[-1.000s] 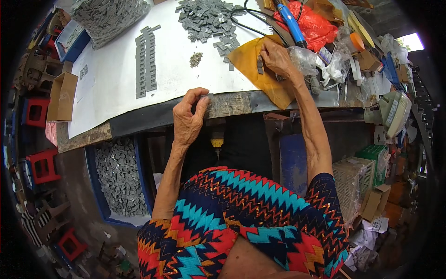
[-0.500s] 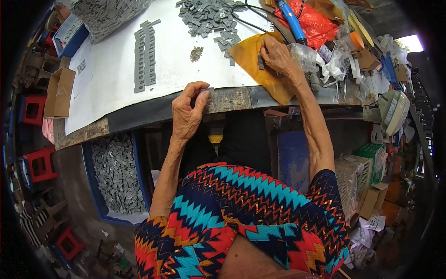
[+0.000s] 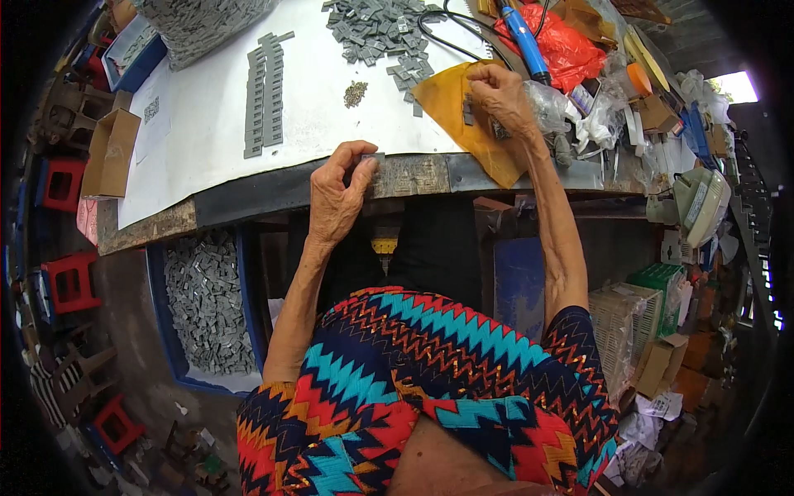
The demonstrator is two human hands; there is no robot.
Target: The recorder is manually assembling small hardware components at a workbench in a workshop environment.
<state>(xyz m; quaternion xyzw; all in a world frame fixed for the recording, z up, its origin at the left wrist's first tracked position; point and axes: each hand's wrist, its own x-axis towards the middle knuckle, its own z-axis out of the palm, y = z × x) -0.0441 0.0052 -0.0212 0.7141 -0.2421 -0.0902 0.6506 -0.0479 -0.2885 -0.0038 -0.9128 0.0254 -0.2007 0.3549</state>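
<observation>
My left hand is at the table's front edge, its thumb and forefinger pinching a small flat grey plastic piece. My right hand is over a yellow-brown sheet, fingertips drawn together; whatever they hold, if anything, is too small to make out. Just below those fingertips a small dark grey piece lies on the sheet. Beyond my left hand, a small heap of tiny brass-coloured parts rests on white paper. Two long rows of grey pieces lie side by side to its left.
A heap of loose grey pieces spreads at the back, beside a bulging clear bag. A blue electric screwdriver lies near a red plastic bag. Below the table's left side, a blue bin holds many grey pieces.
My right hand has shifted slightly right, its fingertips now clear of the dark piece on the sheet. My left hand keeps its pinch on the grey piece. The whole view has shifted slightly.
</observation>
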